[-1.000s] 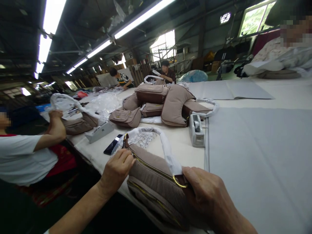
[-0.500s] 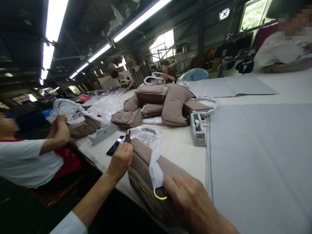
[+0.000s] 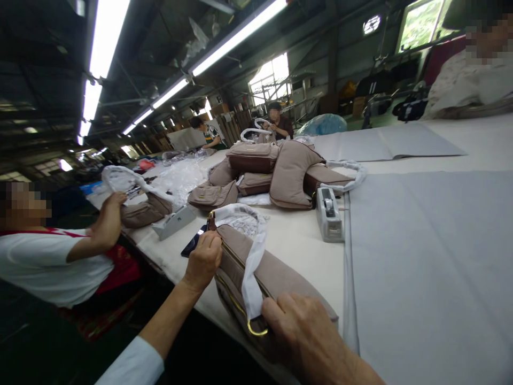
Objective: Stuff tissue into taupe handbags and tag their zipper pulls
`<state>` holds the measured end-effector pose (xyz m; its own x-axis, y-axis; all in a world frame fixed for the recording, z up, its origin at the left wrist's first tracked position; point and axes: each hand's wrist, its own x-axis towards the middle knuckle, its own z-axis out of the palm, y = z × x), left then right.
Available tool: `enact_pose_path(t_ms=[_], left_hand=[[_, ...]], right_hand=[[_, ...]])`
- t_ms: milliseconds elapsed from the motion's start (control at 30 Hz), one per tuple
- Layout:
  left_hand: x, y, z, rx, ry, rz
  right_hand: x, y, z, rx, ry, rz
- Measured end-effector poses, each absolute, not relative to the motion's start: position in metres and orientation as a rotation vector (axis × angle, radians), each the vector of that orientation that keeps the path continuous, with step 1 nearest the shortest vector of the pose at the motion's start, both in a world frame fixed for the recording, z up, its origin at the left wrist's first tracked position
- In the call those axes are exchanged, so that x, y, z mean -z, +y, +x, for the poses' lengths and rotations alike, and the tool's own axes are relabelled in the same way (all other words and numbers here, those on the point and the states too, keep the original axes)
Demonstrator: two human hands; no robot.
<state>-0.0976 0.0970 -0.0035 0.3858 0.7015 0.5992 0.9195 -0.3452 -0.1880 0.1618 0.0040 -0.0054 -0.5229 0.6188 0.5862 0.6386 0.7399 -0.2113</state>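
A taupe handbag [image 3: 276,267] with gold zippers lies at the table's front edge. Its handle [image 3: 255,267] is wrapped in white material and arches over the top, with a gold ring at its near end. My left hand [image 3: 204,259] is closed on the bag's far end, just below the handle's brown tab. At the near end, beside the gold ring, my right hand [image 3: 308,326] grips the bag with curled fingers; its fingertips are partly hidden. A dark phone [image 3: 192,243] lies behind my left hand.
A tape dispenser [image 3: 331,216] stands right of the bag, beside grey sheets [image 3: 425,240]. Several taupe bags [image 3: 254,158] and a curved cushion-like piece [image 3: 292,174] are piled behind. A co-worker [image 3: 60,251] at left handles another bag [image 3: 146,209] near a second dispenser [image 3: 174,222].
The view has shifted slightly, so the background sits further right. The handle's near end and gold ring have moved a little left and up. Both my hands keep hold of the handbag.
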Motion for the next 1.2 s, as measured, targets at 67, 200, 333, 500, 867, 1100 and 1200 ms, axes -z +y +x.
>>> enact_pose_path(t_ms=[67, 200, 333, 500, 867, 1100, 1200], left_hand=[[0.005, 0.101, -0.099, 0.613, -1.403, -2.136], [0.009, 0.094, -0.096, 0.690, -1.405, -2.174], [0.017, 0.080, -0.090, 0.749, -1.415, -2.207], [0.018, 0.086, -0.099, 0.771, -1.427, -2.104], [0.018, 0.102, -0.115, 0.943, -1.536, -1.873], [0.003, 0.067, -0.095, 1.212, -1.687, -1.539], [0.043, 0.020, -0.093, 1.266, -1.623, -1.582]], right_hand=[[0.005, 0.006, 0.161, 0.037, -2.260, -0.942], [0.004, 0.015, 0.164, 0.056, -2.098, -0.982], [0.007, 0.022, 0.165, 0.071, -2.026, -0.972], [0.016, 0.019, 0.163, 0.050, -2.142, -0.911], [0.024, 0.018, 0.161, 0.046, -2.211, -0.870], [-0.038, 0.040, 0.196, 0.380, -2.181, -0.570], [-0.028, 0.030, 0.223, 0.415, -2.380, -0.332]])
